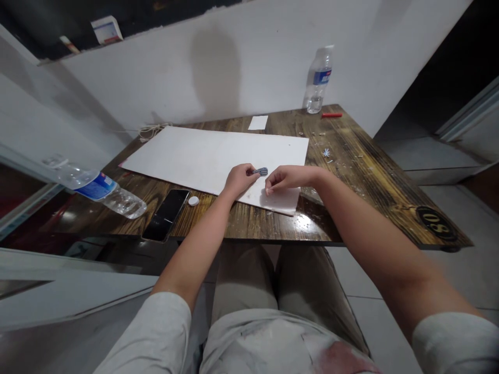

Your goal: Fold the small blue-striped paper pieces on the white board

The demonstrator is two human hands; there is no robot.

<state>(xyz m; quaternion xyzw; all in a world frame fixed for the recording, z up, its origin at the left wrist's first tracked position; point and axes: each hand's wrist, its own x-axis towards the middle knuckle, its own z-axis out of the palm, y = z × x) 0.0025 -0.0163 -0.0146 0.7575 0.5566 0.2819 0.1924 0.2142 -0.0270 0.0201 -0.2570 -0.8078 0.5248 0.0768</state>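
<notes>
My left hand (238, 179) is closed around one end of a small grey-blue object with a ribbed or striped look (262, 171), whose kind I cannot make out. It is just over the right part of a white board (202, 150) that lies on the wooden table. To the right, my right hand (277, 179) hangs over the same board with its fingers bent down and thumb and fingertips together. Whether a tiny thing is pinched there is too small to tell. The two hands are apart, with the grey-blue object between them.
A phone (166, 215), a white cap (193, 201) and a lying water bottle (101, 187) are at the left. Another bottle (319, 85) stands at the back beside a red stick (331, 115). Paper (258, 122), a blue-white star shape (326, 152) and scraps dot the table (374, 202).
</notes>
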